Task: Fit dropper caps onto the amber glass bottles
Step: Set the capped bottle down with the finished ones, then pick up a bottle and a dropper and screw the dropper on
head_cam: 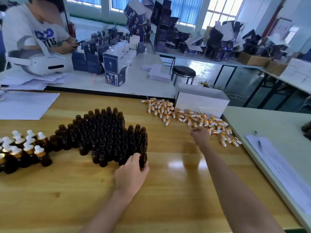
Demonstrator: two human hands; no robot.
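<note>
— Amber glass in the grip: one open-necked bottle (143, 159), upright, clasped between thumb and curled fingers of the left hand (131, 174), at the near right corner of the uncapped cluster (107, 132).

— And the right hand (200, 136)?

— Well to the right of that grip and further out, fingers curled at the near edge of the dropper cap pile (185, 115). Pinching a cap or only closing on one: cannot tell.

— Step in hand?

— Probably gathering a pair, bottle one side, cap the other. Next, likely: bringing both together, feeding the pipette straight down the narrow neck, twisting the gold collar home. Calls for an upright bottle and care with the tightly packed neighbours.

— Progress?

— Early, by the look of it: a small group of capped bottles (28, 148) far left of the grip, many more bare.

— Surroundings?

— Glossy wooden tabletop (168, 190) beneath. White carton (202, 101) beyond the caps, paper sheets (25, 105) far left, pale table (277, 125) with forms and a pen (260, 143) on the right. Further off, a white headset (45, 64), blue cartons (114, 71), a black stool (184, 71), another person (25, 31), tall windows (223, 10).
</note>
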